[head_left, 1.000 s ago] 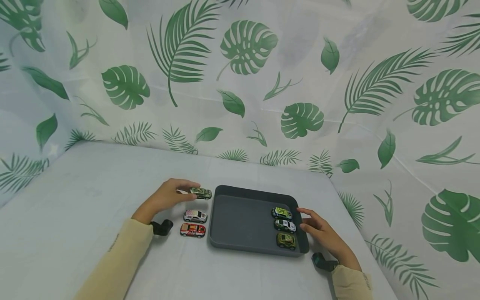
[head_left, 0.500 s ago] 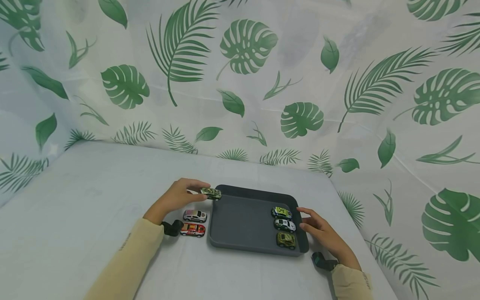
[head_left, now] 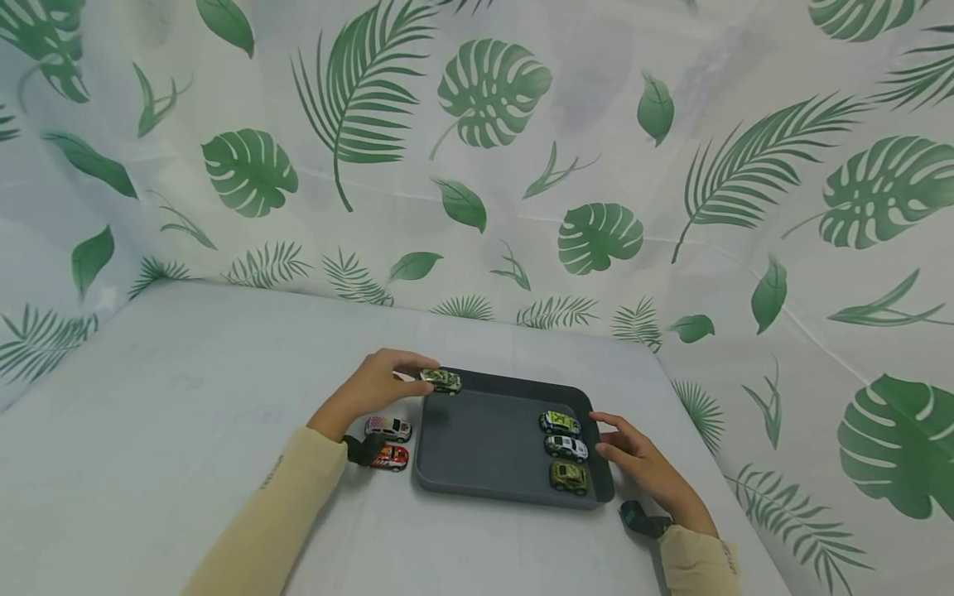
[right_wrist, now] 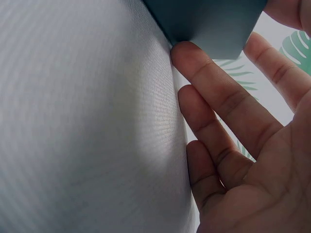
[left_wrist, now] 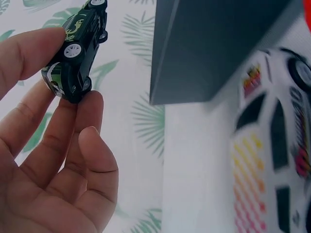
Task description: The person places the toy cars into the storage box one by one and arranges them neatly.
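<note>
In the head view, my left hand (head_left: 383, 385) pinches a green camouflage toy car (head_left: 441, 381) between thumb and fingers, above the far left corner of the grey tray (head_left: 477, 439). The left wrist view shows this car tilted, raised off the table and apart from the tray wall. My right hand (head_left: 637, 459) rests at the tray's right side; in the right wrist view its fingertips touch the outer wall, fingers fairly straight. Inside the tray, along the right, stand a yellow-green-blue toy car (head_left: 560, 423), a white-and-green one (head_left: 566, 449) and an olive camouflage one (head_left: 569, 478).
Left of the tray, a white toy car (head_left: 388, 428) and a red one (head_left: 391, 457) stand on the white cloth; my left wrist camera (head_left: 363, 450) partly covers the red one. A leaf-patterned curtain (head_left: 477, 165) rises behind the table.
My left hand has moved right with the green camouflage car, from beside the tray to over its far left corner. My right hand and the tray have stayed put.
</note>
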Demonstrator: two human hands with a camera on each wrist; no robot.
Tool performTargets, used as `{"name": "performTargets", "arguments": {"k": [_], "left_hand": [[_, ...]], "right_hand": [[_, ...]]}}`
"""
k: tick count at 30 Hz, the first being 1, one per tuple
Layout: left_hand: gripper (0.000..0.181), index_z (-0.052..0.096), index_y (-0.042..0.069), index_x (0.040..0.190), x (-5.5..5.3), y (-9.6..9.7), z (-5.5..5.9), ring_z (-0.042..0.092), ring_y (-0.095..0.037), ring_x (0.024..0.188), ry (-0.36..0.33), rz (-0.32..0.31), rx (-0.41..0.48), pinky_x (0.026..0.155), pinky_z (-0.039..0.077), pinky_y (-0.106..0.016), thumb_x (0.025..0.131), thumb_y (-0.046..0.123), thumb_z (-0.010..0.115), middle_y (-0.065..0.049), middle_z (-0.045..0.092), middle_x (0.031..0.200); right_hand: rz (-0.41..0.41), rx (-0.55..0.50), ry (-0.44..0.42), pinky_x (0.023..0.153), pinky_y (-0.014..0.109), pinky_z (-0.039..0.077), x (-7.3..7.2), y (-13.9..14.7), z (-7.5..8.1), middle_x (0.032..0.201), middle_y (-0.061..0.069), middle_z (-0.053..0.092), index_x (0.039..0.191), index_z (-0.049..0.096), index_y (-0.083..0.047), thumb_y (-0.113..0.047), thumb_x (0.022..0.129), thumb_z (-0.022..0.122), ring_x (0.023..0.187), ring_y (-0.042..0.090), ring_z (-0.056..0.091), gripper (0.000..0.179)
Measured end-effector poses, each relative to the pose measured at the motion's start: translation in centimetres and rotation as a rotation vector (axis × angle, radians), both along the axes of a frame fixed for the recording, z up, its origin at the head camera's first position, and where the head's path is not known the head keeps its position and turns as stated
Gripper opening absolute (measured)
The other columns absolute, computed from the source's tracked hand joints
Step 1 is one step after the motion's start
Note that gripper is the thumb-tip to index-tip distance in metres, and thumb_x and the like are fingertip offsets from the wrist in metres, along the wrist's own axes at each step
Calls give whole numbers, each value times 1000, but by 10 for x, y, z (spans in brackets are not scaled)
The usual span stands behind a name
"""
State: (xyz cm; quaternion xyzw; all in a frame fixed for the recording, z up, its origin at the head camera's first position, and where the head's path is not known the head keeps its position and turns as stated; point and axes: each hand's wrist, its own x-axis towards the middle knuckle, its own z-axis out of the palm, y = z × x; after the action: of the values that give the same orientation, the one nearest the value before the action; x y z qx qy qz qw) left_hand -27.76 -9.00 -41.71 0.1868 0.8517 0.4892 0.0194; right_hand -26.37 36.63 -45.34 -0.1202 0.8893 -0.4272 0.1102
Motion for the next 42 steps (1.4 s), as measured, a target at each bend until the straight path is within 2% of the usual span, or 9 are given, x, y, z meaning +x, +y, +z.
{"name": "performTargets", "arguments": {"k": [8,14,22,29,38,42], "left_hand": [[39,73,8,141,-3,15,9,67,-34,127,0,-15,18,102,57,-51,103,19,77,-10,72,135],[39,74,11,140,-7,28,14,67,-32,126,-15,-22,34,102,57,-50,103,19,78,-7,73,127],[39,73,10,140,-14,46,11,66,-30,128,-30,-36,61,104,56,-50,103,20,78,-10,70,140],[38,74,10,139,-16,59,9,66,-30,129,-36,-14,71,107,54,-50,103,19,78,-9,71,140],[39,73,8,139,-23,75,2,68,-28,127,-31,-47,104,107,55,-45,102,17,78,-9,72,138],[39,73,7,139,-25,83,-3,69,-28,124,-28,-42,121,105,56,-45,102,17,79,-9,73,136]], "right_hand": [[2,-6,0,112,73,41,0,1,0,143,29,61,164,41,-6,-22,112,62,131,44,61,59],[-4,-2,3,112,73,42,0,1,0,143,29,61,164,41,-6,-22,112,62,130,44,61,58],[-19,0,-11,114,74,39,1,0,0,145,30,60,164,41,-7,-23,112,62,133,46,59,59],[-13,11,-4,114,74,40,1,0,0,145,30,61,164,41,-8,-24,112,62,132,45,61,59],[-5,2,-6,113,75,39,0,0,1,147,32,59,165,40,-7,-23,112,62,134,47,59,59],[-3,0,-9,114,75,38,0,-1,1,148,32,58,165,40,-7,-23,112,62,135,48,58,59]]}}
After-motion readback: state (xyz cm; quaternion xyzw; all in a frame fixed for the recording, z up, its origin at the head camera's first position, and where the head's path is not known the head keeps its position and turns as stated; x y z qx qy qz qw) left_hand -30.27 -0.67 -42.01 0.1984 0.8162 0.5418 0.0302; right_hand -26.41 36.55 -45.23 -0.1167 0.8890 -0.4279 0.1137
